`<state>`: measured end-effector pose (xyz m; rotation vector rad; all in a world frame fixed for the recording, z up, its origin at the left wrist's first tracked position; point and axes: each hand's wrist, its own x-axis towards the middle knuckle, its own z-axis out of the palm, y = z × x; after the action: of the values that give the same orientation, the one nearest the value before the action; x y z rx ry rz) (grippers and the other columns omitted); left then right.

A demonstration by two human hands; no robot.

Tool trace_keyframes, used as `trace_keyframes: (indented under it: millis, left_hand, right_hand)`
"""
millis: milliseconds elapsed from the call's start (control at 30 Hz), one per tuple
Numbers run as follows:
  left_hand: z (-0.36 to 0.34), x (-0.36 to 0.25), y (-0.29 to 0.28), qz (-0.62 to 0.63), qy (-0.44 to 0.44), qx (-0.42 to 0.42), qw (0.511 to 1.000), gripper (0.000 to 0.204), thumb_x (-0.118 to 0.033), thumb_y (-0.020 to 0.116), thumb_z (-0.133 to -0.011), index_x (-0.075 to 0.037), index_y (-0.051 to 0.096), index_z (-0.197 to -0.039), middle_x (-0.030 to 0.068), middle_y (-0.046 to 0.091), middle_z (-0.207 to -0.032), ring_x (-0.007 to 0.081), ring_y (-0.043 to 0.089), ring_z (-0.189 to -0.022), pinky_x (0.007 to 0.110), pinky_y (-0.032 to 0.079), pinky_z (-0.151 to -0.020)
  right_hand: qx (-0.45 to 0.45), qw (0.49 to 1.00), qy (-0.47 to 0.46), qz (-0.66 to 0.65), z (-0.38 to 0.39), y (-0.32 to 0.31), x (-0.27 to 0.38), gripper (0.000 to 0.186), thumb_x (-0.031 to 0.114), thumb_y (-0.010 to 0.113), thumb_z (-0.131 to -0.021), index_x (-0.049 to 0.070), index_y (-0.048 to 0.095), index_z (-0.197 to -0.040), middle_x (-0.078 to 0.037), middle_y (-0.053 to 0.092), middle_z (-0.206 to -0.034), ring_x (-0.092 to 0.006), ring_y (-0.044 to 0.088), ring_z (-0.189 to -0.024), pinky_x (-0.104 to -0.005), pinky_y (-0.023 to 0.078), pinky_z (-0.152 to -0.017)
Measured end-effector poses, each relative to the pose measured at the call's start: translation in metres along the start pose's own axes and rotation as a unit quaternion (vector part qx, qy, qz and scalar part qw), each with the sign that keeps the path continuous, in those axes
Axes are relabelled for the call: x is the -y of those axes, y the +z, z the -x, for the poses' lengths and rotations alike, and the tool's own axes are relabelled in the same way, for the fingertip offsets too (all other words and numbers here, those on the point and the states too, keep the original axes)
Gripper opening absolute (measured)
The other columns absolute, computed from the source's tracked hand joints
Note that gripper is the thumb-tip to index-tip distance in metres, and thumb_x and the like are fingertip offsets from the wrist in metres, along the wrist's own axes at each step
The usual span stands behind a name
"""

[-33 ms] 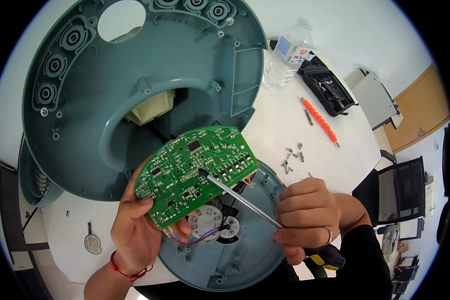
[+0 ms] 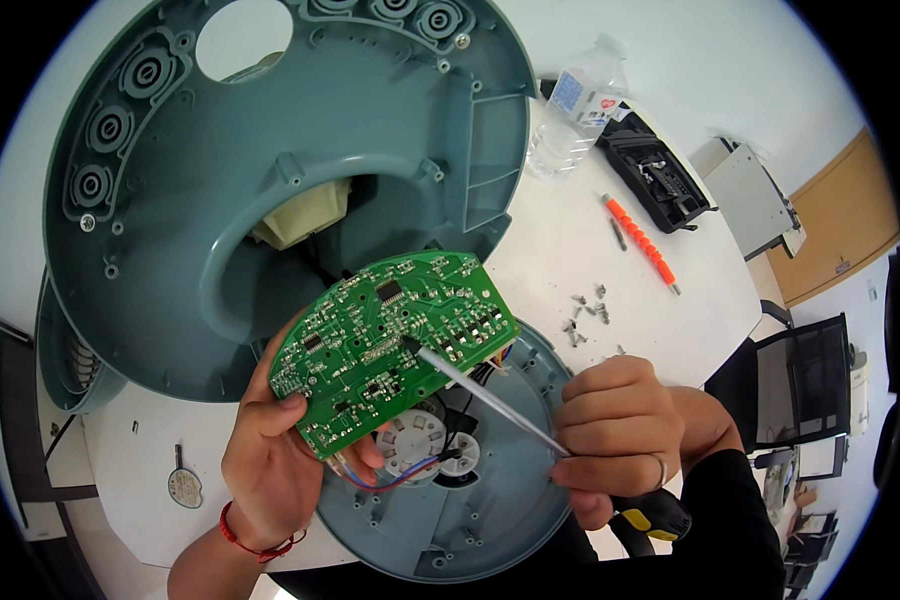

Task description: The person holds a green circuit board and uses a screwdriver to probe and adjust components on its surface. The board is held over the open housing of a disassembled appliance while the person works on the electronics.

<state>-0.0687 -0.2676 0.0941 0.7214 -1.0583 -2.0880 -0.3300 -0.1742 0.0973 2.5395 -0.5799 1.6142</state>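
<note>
A green circuit board (image 2: 395, 345) is gripped at its left end by my left hand (image 2: 280, 450), thumb on top and fingers beneath. Wrapped around a screwdriver (image 2: 490, 400) with a black and yellow handle, my right hand (image 2: 615, 430) is closed. The dark tip of its shaft is over the middle of the board; whether it touches cannot be told. Red and blue wires (image 2: 395, 485) run from under the board. Below it lies a round grey-green plastic cover (image 2: 420, 530) bearing a white round part (image 2: 410, 443), partly hidden by the board.
A large grey-green plastic housing (image 2: 370, 110) fills the far left. Toward the right are loose screws (image 2: 600, 312), an orange flexible bit extension (image 2: 640, 243), a black tool case (image 2: 655, 170) and a clear plastic bottle (image 2: 570, 120). A small tag-like piece (image 2: 184, 487) lies at left.
The screwdriver tip has shifted very slightly to the right over the board. My left hand and the board look still.
</note>
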Motion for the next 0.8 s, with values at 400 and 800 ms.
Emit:
trace_keyframes:
  millis: [400,800]
  left_hand:
    - [0.0000,-0.0016,-0.0018,0.002,-0.010,0.015,1.000,0.078,-0.026,0.047,-0.082,0.007,0.030,-0.151,0.0244,0.068,-0.114,0.0284,0.072,-0.067,0.035,0.061,-0.055]
    - [-0.0005,-0.0009,-0.0021,0.004,0.004,0.017,1.000,0.077,-0.024,0.044,-0.083,0.008,0.029,-0.151,0.0276,0.068,-0.111,0.0288,0.072,-0.067,0.035,0.062,-0.056]
  right_hand:
    - [0.085,0.995,-0.038,0.037,0.0034,0.0074,0.0015,0.013,0.010,0.063,-0.091,-0.001,0.061,-0.084,-0.004,0.051,-0.066,-0.0148,0.045,-0.048,-0.0268,0.035,-0.043]
    - [0.024,0.996,-0.043,0.070,-0.0022,0.0053,-0.0034,0.016,0.013,0.065,-0.092,-0.001,0.061,-0.086,-0.005,0.050,-0.064,-0.0167,0.049,-0.050,-0.0283,0.042,-0.047]
